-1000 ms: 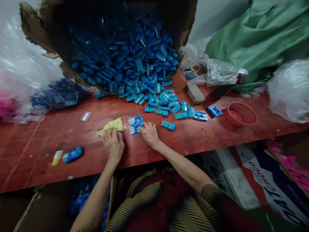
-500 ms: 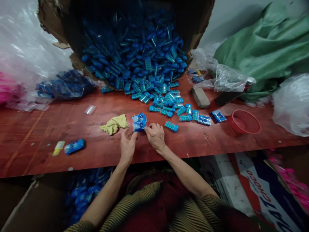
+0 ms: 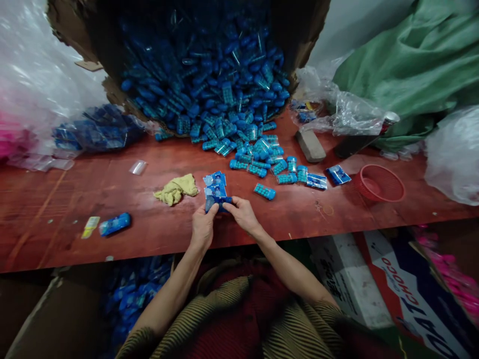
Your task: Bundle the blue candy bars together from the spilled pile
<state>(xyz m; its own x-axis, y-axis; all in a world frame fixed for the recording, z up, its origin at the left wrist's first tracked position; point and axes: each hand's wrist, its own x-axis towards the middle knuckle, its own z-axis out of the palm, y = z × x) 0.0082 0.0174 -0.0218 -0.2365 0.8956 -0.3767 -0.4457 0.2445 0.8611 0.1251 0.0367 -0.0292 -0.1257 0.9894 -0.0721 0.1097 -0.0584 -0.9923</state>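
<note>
Between my two hands is a blue printed plastic sleeve (image 3: pixel 218 203), held at its left and right ends. My left hand (image 3: pixel 203 224) pinches the left end, thumb on top. My right hand (image 3: pixel 242 214) has the right end between thumb and fingers. Just beyond lie more blue printed sleeves (image 3: pixel 215 182), loosely overlapping on the red table (image 3: pixel 149 224). A crumpled yellow cloth (image 3: pixel 175 189) rests to the left of them. Right of the sleeves lies a clear, blue-capped bottle of turquoise pellets (image 3: pixel 264 191).
A torn cardboard box (image 3: pixel 312 35) spills many blue-capped bottles (image 3: pixel 224 132) onto the table. Toward the right are a grey block (image 3: pixel 310 145), flat blue packs (image 3: pixel 339 174) and a red basket (image 3: pixel 379 183). At left lie a blue-wrapped bottle (image 3: pixel 115 224) and a yellow-white label (image 3: pixel 90 227).
My left hand has left the yellow cloth and moved right to the sleeves. Both hands now hold one sleeve, drawn nearer to me from the others.
</note>
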